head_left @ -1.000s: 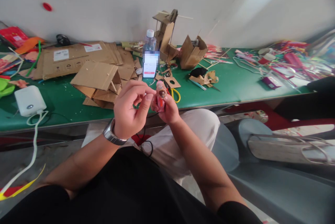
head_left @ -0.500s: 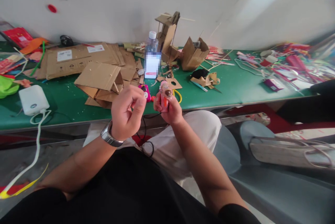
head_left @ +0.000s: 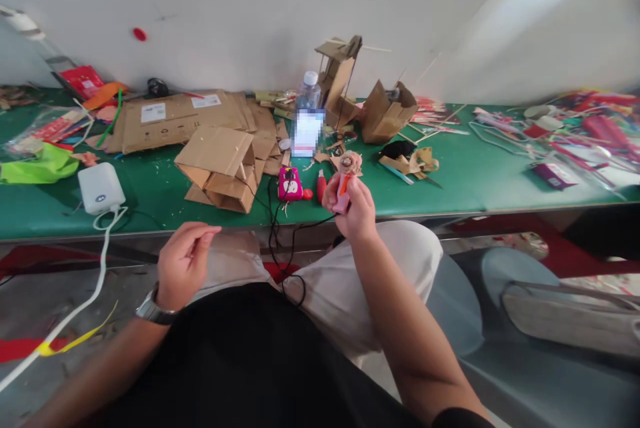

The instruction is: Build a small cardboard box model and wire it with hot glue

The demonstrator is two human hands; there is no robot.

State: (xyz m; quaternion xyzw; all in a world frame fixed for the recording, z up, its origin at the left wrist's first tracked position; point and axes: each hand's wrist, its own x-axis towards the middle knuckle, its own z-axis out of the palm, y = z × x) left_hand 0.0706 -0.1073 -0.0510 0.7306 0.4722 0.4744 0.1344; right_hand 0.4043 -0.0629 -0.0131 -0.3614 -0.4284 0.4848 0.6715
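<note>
My right hand (head_left: 354,205) is wrapped round a pink hot glue gun (head_left: 342,196) with an orange trigger, held at the bench edge. Its round, tan-smeared end faces up, and a black cord (head_left: 310,223) runs from its grip. Over my lap, apart from the bench, my left hand (head_left: 184,261) is closed, thumb pressed to the fingers; whether something small is between them I cannot make out. Just left of the glue gun lie a red-handled tool (head_left: 321,185), a red round piece (head_left: 307,194) and a magenta box with a white face (head_left: 290,185).
On the green bench (head_left: 145,205) stand an open cardboard box structure (head_left: 217,155), a bottle (head_left: 309,91), a lit phone (head_left: 307,133) and a cardboard tower (head_left: 336,75). A white power adapter (head_left: 101,188) is at left. Craft scraps (head_left: 590,128) cover the right end.
My left hand has moved down and left, away from the glue gun to over my lap. My right hand still grips the glue gun. The view has shifted left.
</note>
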